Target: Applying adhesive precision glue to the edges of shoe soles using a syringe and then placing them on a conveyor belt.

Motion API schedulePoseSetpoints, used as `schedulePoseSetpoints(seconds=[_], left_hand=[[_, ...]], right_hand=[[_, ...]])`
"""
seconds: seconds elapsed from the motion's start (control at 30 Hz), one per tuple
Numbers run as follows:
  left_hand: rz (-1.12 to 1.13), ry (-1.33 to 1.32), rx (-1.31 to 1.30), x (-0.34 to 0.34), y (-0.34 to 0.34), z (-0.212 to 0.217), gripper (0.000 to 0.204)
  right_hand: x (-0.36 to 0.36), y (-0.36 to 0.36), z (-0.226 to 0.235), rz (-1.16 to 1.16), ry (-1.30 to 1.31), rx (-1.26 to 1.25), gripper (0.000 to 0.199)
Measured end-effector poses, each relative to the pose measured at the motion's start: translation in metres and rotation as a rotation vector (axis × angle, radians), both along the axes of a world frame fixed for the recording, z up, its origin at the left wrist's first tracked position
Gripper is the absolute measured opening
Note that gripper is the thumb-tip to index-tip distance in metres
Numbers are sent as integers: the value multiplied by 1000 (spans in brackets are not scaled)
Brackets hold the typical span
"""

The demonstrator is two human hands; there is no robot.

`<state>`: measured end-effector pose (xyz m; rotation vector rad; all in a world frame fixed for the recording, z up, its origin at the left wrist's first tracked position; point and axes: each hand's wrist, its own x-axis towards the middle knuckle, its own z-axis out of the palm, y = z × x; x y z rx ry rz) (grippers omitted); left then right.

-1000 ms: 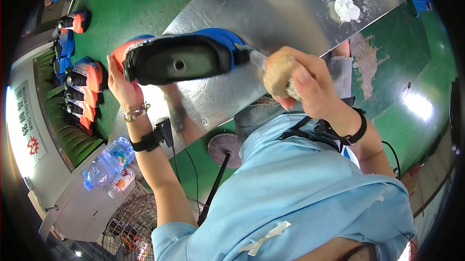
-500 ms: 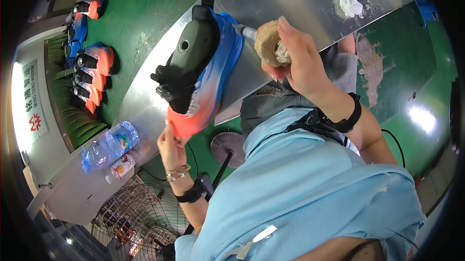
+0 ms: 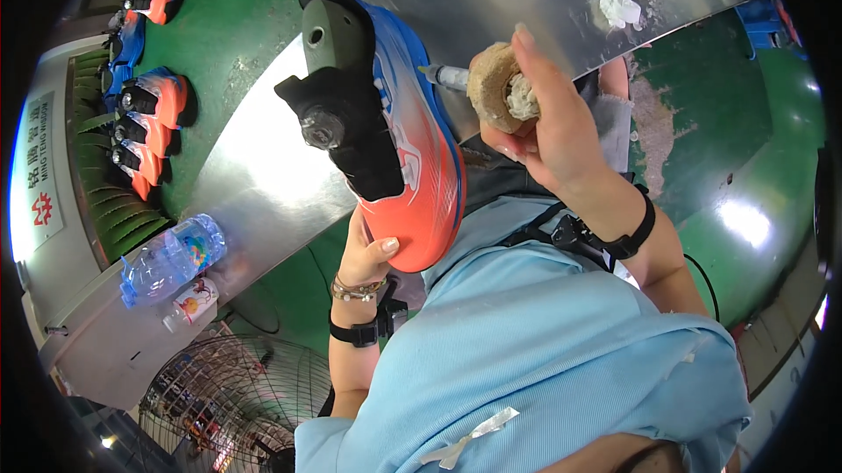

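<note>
A running shoe (image 3: 417, 201), fading from blue at the heel to coral orange at the toe, is tilted up over the front of the metal table. A dark grey-green shoe last (image 3: 338, 39) fills its opening, and a black tongue with a round knob lies folded over it. My left hand (image 3: 367, 255) grips the toe, thumb on top and fingers hidden underneath. Beside the shoe's heel side, my right hand (image 3: 554, 122) is closed on a rough tan lump (image 3: 493, 87) with whitish wadding at it. A slim pale tube (image 3: 445, 77) sticks out by the lump; whether I hold it is unclear.
The shiny metal table (image 3: 263, 166) carries white crumpled scraps (image 3: 620, 8) at the far right. At left lie a large clear bottle (image 3: 175, 258) and a smaller one (image 3: 191, 304). Several similar shoes (image 3: 153, 100) stand farther left. A wire-cage fan (image 3: 232, 394) is at lower left.
My left hand has raised the shoe's toe and brought it right and nearer to me. Its thumb now lies on the toe. The tongue shows more fully; my right hand still holds the lump.
</note>
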<state>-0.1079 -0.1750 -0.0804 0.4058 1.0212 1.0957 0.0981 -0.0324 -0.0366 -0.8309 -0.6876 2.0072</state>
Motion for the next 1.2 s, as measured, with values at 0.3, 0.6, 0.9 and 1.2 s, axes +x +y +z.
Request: schedulePoseSetpoints(seconds=[0.3, 0.6, 0.9, 1.2], left_hand=[[-21, -66, 61, 1, 0, -14, 61], [-39, -536, 48, 53, 40, -1, 60], [38, -556, 145, 107, 99, -22, 73], [13, -622, 297, 119, 120, -36, 63]], right_hand=[[8, -6, 29, 126, -114, -120, 40], [57, -36, 56, 191, -354, 71, 57], [50, -37, 70, 30, -529, 148, 60], [46, -30, 65, -76, -592, 183, 64]])
